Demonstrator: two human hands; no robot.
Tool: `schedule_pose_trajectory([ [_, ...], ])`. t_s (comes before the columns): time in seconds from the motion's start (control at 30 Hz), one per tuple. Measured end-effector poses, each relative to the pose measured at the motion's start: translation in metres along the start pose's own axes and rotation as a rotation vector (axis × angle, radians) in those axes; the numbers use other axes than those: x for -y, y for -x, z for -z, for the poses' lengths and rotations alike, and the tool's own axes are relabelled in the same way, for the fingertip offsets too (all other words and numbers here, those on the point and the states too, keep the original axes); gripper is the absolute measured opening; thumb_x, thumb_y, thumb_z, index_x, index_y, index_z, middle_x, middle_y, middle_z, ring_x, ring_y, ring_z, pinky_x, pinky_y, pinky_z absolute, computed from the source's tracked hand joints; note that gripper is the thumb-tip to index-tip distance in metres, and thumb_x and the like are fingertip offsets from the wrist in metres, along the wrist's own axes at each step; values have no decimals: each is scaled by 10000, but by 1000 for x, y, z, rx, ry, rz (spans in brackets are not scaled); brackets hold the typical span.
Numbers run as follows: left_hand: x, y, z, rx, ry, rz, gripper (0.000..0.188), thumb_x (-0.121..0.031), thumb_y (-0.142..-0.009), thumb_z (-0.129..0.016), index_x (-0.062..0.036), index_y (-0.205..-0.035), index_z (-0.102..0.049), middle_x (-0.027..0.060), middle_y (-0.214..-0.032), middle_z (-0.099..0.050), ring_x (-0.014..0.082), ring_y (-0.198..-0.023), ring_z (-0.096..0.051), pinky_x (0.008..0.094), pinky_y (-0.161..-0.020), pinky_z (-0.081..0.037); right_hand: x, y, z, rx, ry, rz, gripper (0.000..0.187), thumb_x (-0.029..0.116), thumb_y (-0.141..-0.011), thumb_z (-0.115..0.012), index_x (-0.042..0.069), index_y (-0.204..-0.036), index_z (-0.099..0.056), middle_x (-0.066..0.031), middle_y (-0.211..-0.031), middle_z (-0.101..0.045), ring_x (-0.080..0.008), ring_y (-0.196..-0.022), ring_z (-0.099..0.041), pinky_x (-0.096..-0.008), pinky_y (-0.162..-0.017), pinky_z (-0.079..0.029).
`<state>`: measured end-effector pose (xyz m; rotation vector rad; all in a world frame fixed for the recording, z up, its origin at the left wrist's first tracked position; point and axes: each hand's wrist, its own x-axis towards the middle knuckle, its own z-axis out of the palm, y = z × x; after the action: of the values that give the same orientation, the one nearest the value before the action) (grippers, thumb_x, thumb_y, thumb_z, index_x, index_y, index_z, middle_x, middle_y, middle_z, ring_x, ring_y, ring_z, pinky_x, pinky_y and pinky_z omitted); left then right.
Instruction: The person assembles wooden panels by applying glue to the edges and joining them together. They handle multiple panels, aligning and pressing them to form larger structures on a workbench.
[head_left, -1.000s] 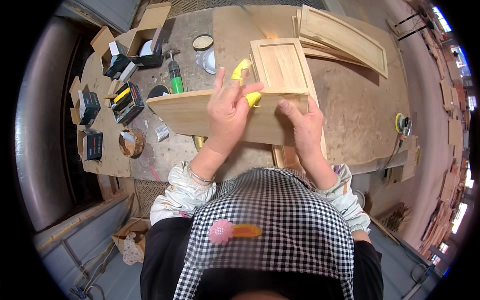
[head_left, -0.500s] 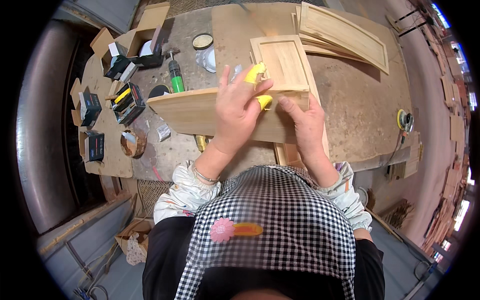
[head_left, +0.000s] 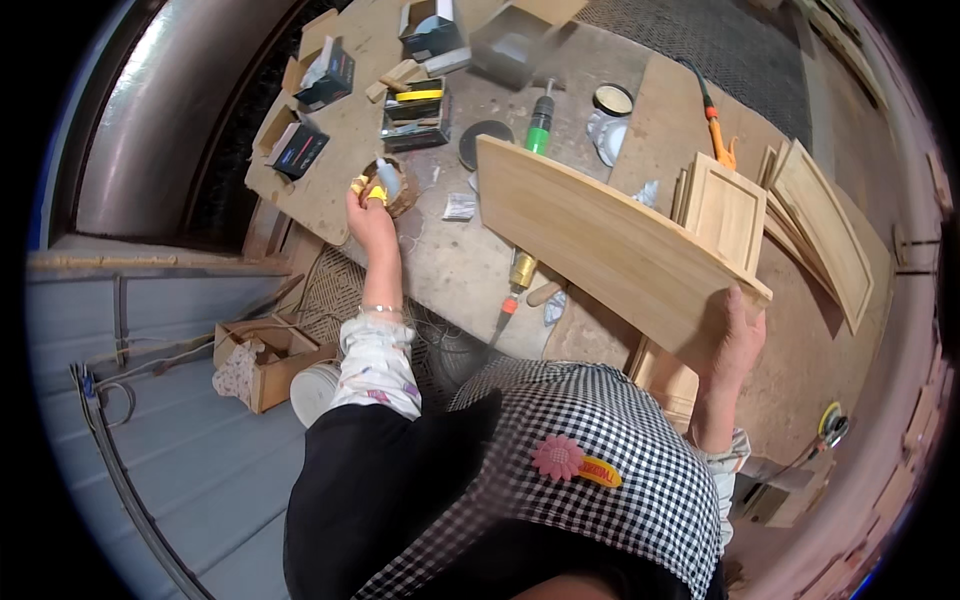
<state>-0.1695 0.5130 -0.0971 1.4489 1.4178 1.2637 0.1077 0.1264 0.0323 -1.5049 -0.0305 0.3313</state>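
A long pale wooden panel (head_left: 610,240) stands on its edge, slanting across the bench. My right hand (head_left: 733,345) grips its right end, with the thumb over the near face. My left hand (head_left: 372,228) is off the panel, at the left rim of a round, rough-sided bowl (head_left: 404,195). Yellow coverings wrap its thumb and a fingertip, which are bent but apart beside a small whitish bottle (head_left: 388,178) with a narrow tip. The bottle leans in the bowl; the fingers do not visibly close around it.
A green power tool (head_left: 540,125) lies behind the panel, beside a dark disc (head_left: 485,145). Open boxes (head_left: 325,75) line the far left. Framed panels (head_left: 825,235) are stacked at right, near an orange air gun (head_left: 722,140). A sander (head_left: 832,425) sits at the right edge.
My left hand has let go of the panel and reached left to the bowl. My right hand still holds the panel's end. The whole view has turned toward the left side of the bench.
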Motion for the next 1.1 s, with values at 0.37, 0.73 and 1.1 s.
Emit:
schedule_pose_trajectory([
  [0.37,87,-78,-11,122,-914,31,400,-251,-834,-626,-126,-1214,-618,200,-1192,-634,393,-1139,-567,467,-941,-449,-4,6,4,0,75,28,252,115,-880,-700,13,-1094,-613,-13,-912,-654,-91,-763,-596,-241,-695,-495],
  [0.73,127,-123,4,165,-775,59,379,-203,-770,-691,-63,-1121,-659,164,-1092,-693,348,-1000,-656,429,-887,-483,-3,15,-5,61,5,73,374,167,-856,-745,-19,-1151,-608,-63,-1007,-678,-126,-877,-627,-265,-791,-518],
  [1.1,-69,12,-12,250,385,33,359,-24,-887,-608,6,-1220,-477,118,-1186,-575,191,-1000,-606,339,-860,-510,-6,18,-4,61,-42,-7,384,158,-843,-753,-15,-1149,-599,-74,-1033,-667,-131,-901,-621,-273,-809,-521],
])
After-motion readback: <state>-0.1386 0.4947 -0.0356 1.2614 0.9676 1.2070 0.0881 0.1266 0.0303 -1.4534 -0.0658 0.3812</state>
